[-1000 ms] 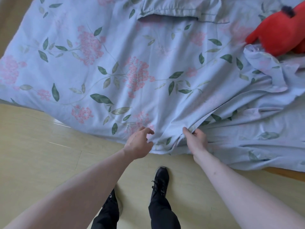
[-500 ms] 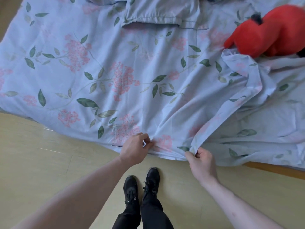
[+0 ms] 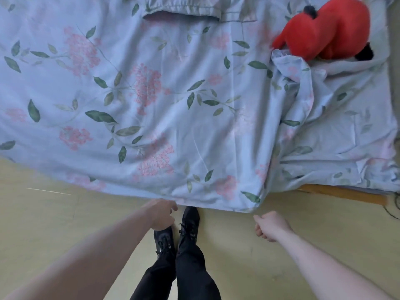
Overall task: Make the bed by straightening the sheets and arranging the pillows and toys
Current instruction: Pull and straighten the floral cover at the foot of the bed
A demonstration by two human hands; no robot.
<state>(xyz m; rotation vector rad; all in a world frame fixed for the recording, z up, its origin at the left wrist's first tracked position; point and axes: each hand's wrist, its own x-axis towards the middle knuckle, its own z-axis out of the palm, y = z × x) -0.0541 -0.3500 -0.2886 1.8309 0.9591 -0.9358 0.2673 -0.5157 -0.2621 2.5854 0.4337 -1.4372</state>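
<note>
A light blue floral top sheet [image 3: 164,109] lies spread over the bed, its hem hanging over the near side. My left hand [image 3: 162,213] is at the hem, thumb and fingers curled on its edge. Just below the sheet's hanging corner [image 3: 252,204] is my right hand [image 3: 270,225], curled into a fist, apart from the cloth and holding nothing. The sheet is bunched in folds [image 3: 296,89] at the right. A red plush toy [image 3: 326,33] lies at the far right beside those folds. A pillow's edge [image 3: 184,11] shows at the top.
The bottom sheet [image 3: 346,135] is exposed and wrinkled at the right. The wooden bed frame [image 3: 342,193] shows under it. My two black shoes [image 3: 179,230] stand on the yellow floor [image 3: 54,213] close to the bed. A dark cable [image 3: 396,204] lies at the far right.
The sheet has been pulled toward me and flattened, its fold drawn out to the right. My right hand has let go of the corner and dropped below it. My feet stepped together.
</note>
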